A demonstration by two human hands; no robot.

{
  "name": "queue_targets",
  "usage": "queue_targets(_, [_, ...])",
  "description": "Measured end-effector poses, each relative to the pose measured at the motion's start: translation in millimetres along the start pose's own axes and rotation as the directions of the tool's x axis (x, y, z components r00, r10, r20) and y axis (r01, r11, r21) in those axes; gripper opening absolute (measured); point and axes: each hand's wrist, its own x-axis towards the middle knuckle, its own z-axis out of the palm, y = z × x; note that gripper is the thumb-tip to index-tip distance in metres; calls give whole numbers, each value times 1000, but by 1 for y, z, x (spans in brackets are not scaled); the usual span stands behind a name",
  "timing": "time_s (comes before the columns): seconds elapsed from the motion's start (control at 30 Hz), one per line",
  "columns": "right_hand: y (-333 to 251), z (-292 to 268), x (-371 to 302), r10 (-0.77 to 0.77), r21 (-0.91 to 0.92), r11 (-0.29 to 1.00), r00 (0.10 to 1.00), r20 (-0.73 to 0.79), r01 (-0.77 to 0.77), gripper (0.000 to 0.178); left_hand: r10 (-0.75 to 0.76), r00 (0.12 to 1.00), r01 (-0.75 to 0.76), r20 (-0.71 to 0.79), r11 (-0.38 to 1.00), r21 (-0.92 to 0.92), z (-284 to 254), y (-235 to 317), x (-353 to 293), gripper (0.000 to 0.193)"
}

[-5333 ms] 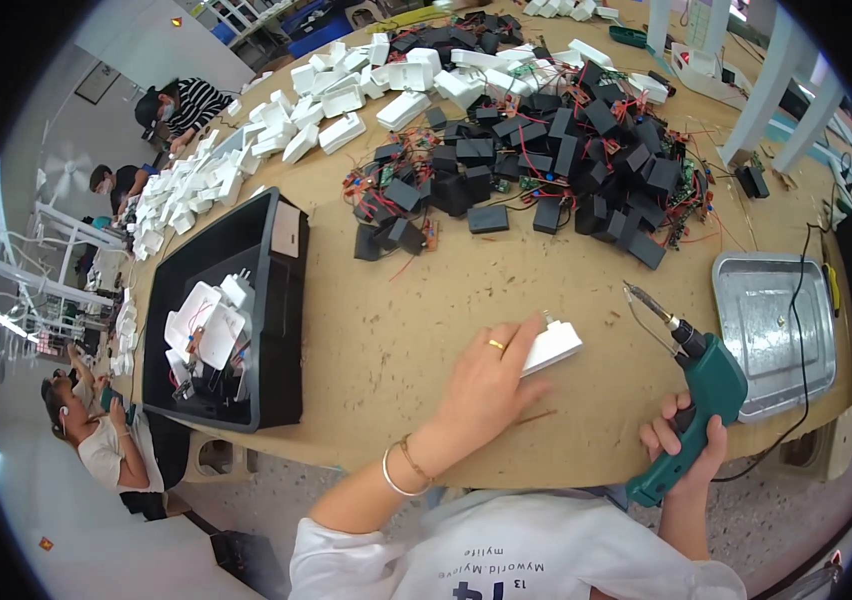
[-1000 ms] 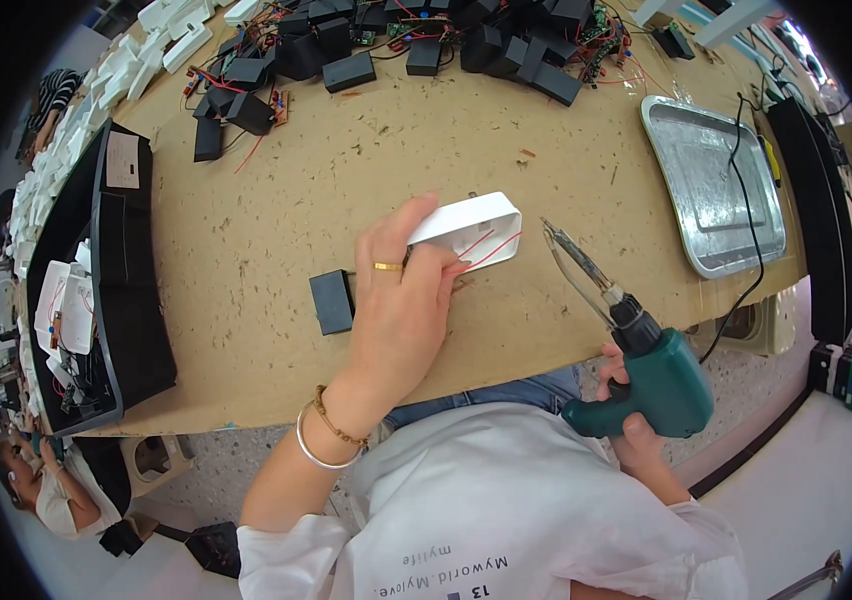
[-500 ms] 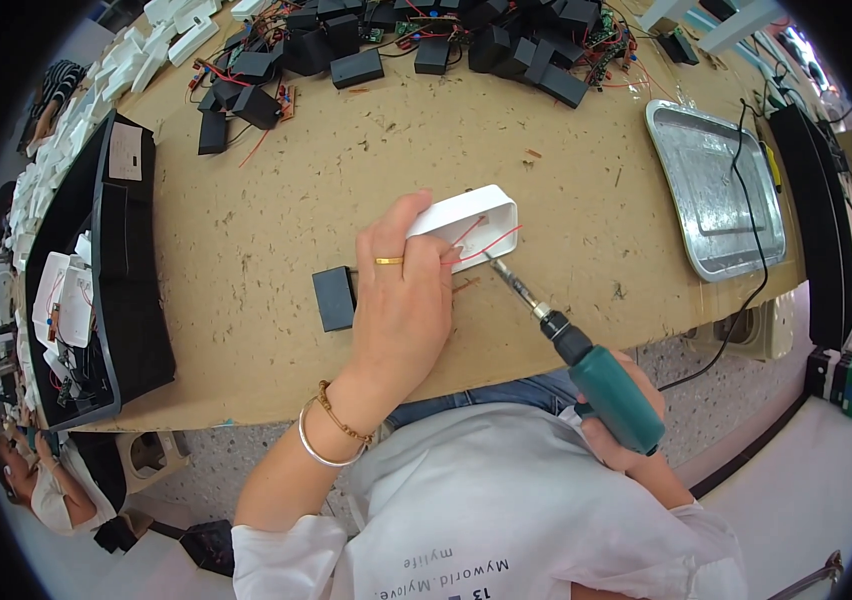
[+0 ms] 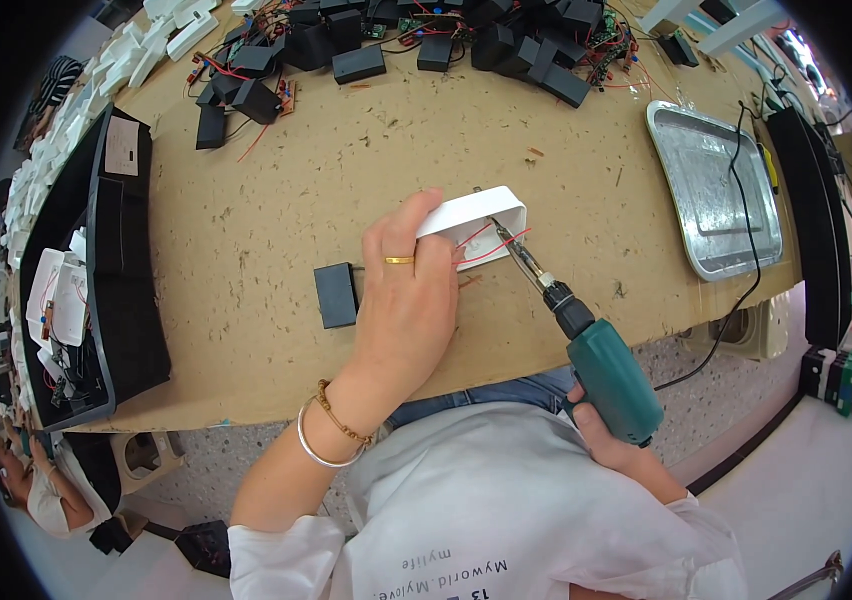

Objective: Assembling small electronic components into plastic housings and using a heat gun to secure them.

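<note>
My left hand is closed around the near left end of a white plastic housing, tilted with its open side toward me. Red wires stick out from inside it. In my right hand is a green soldering gun with a black collar. Its metal tip reaches into the housing's opening near the inner wall, beside a wire end; I cannot tell whether it touches. A small black box with a short lead lies just left of my left hand.
Black boxes with circuit boards and wires are heaped along the far side. A metal tray lies at right, crossed by a black cord. A black bin holding white housings stands at left. White parts pile behind it.
The soldering gun's tip has moved up and forward, from the housing's near edge into its opening. The housing and my left hand have shifted slightly right.
</note>
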Motion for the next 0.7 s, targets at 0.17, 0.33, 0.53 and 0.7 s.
queue_targets(0.17, [-1, 4, 2, 15, -3, 1000, 1000, 5, -15, 25, -3, 1000, 3, -12, 1000, -3, 1, -1, -1, 18])
queue_targets(0.33, [6, 4, 3, -49, -31, 998, 999, -13, 48, 29, -11, 1000, 11, -9, 1000, -9, 1, 0, 0, 19])
queue_targets(0.53, [7, 4, 3, -50, -19, 999, 998, -24, 49, 29, -13, 1000, 13, 7, 1000, 9, 0, 0, 0, 20])
queue_targets(0.7, [2, 5, 4, 8, -5, 1000, 1000, -27, -8, 23, -9, 1000, 10, -7, 1000, 9, 1, 0, 0, 19])
